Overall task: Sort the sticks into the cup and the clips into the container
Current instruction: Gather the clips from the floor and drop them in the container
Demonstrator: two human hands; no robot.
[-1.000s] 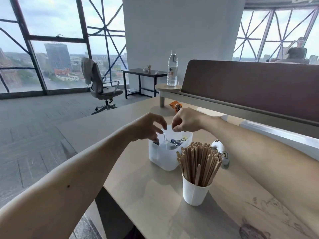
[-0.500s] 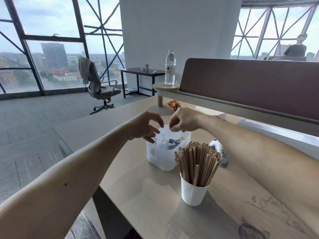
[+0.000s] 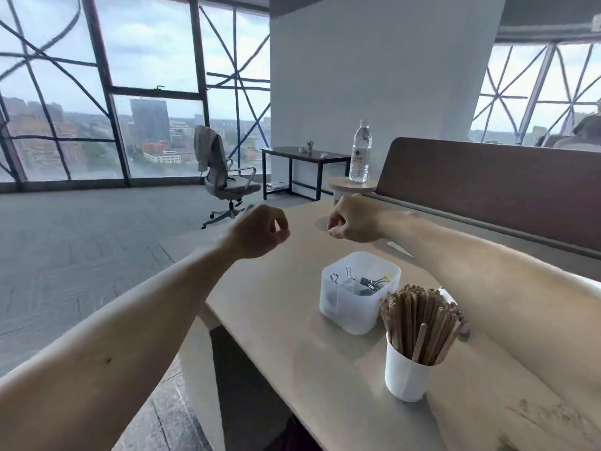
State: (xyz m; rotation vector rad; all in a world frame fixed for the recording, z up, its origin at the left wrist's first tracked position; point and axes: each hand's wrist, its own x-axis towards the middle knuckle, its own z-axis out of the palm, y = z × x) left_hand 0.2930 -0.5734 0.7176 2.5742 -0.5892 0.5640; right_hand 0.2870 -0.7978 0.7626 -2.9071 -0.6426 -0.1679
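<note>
A translucent white container [image 3: 341,307] sits on the pale wooden table [image 3: 292,320] and holds several binder clips [image 3: 367,283]. In front of it, to the right, stands a white paper cup [image 3: 406,375] packed with several brown wooden sticks [image 3: 419,317]. My left hand [image 3: 260,231] hovers above and behind the container to the left, fingers curled, with nothing seen in it. My right hand [image 3: 353,219] hangs above and behind the container too, fingers curled into a loose fist, with nothing visible in it. Both hands are apart from the container.
A water bottle [image 3: 360,151] stands on a small round stand [image 3: 353,184] behind the hands. A brown divider panel [image 3: 487,187] runs along the table's right side. An office chair [image 3: 224,180] and a dark side table [image 3: 305,156] stand on the floor beyond.
Both hands have lifted up and away from the container's rim, where they were a moment ago, and moved apart. The view has tilted upward.
</note>
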